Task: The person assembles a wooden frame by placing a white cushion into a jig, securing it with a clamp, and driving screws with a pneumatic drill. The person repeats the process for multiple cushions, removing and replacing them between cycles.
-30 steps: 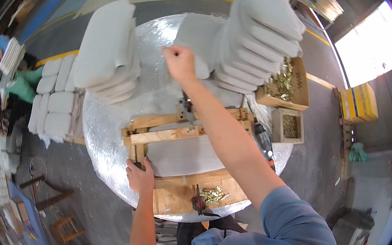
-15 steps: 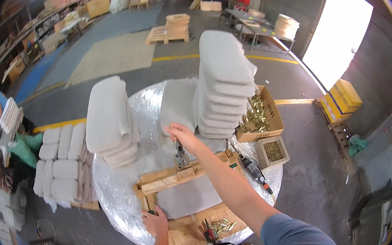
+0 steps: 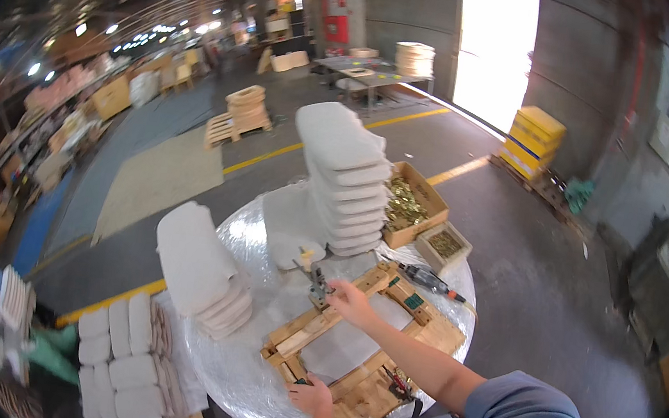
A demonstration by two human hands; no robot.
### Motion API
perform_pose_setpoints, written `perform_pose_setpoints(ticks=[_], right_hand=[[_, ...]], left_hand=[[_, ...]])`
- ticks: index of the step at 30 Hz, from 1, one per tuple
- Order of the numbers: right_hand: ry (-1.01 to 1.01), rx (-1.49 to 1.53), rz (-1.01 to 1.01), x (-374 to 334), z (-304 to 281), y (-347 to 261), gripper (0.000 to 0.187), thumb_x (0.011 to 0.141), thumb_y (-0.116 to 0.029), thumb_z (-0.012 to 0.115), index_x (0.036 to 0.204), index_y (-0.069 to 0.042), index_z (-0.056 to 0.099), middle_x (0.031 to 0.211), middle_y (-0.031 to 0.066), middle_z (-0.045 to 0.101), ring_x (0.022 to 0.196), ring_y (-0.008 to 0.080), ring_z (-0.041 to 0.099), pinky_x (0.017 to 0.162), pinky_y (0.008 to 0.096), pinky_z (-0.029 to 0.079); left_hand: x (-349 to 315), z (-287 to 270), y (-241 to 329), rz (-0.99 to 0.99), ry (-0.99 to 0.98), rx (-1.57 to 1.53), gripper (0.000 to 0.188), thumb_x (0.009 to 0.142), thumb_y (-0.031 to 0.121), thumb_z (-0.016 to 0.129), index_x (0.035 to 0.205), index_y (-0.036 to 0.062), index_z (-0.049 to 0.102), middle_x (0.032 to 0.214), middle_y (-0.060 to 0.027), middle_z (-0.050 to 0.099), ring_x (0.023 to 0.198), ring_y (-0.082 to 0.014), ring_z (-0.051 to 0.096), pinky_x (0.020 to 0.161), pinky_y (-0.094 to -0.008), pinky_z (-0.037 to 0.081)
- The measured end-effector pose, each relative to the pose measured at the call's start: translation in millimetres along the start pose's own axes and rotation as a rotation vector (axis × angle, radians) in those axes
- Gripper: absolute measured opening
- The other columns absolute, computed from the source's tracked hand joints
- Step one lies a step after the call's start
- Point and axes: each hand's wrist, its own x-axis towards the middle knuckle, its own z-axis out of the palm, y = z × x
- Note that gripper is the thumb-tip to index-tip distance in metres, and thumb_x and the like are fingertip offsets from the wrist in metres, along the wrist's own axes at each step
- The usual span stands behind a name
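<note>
The wooden frame [image 3: 306, 331] lies flat on the round, plastic-wrapped tabletop [image 3: 228, 379], in front of the person, with a grey panel [image 3: 348, 347] set within its bars. A metal clamp [image 3: 317, 285] stands on the frame's far bar. The right hand [image 3: 351, 303] is at the near side of this clamp, its fingers partly bent and the tips against the metal; whether they grip it cannot be told. Half a second ago this hand was at the top of the clamp's handle, and a second ago it was raised beyond the clamp as a fist; now it is lower and nearer the person, and the handle leans away from it.

The left hand [image 3: 311, 396] is where it was, at the frame's left end, fingers slightly bent over the wood by a small dark green piece; how firmly it holds cannot be made out.

A red-and-black tool [image 3: 397, 384] sits on the frame's near board. A power drill [image 3: 425, 280] lies just beyond the frame's right end, near a small box [image 3: 458, 259] and a cardboard box [image 3: 423, 229] of brass-coloured fittings [image 3: 405, 205]. A tall stack of grey cushions [image 3: 341, 185] stands beside the cardboard box, a lower stack [image 3: 200, 268] farther left. The view has tipped up, so more of the hall shows.
</note>
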Motion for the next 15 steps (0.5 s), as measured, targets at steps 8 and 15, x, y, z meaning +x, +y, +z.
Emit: perform_pose_setpoints(ticks=[8, 15], right_hand=[[0.232, -0.33, 0.4, -228, -44, 115, 0.029, 0.097, -0.033, 0.07, 0.11, -0.008, 0.078, 0.102, 0.0159, 0.081, 0.098, 0.035, 0.078, 0.087, 0.0447, 0.061], [0.133, -0.29, 0.357, -244, -39, 124, 0.03, 0.097, -0.033, 0.067, 0.109, -0.008, 0.078, 0.102, 0.0173, 0.08, 0.096, 0.0373, 0.077, 0.085, 0.0474, 0.06]], left_hand=[[1, 11, -1, 0.04, -0.067, -0.027, 0.092, 0.104, 0.052, 0.06, 0.162, -0.0096, 0.024, 0.142, -0.0338, 0.052, 0.13, -0.0499, 0.056, 0.107, -0.0579, 0.049], [18, 2, -21, 0.026, -0.232, -0.187, 0.098, 0.1, 0.045, 0.072, 0.165, -0.0066, 0.021, 0.151, -0.0365, 0.046, 0.139, -0.0521, 0.049, 0.113, -0.0597, 0.044]])
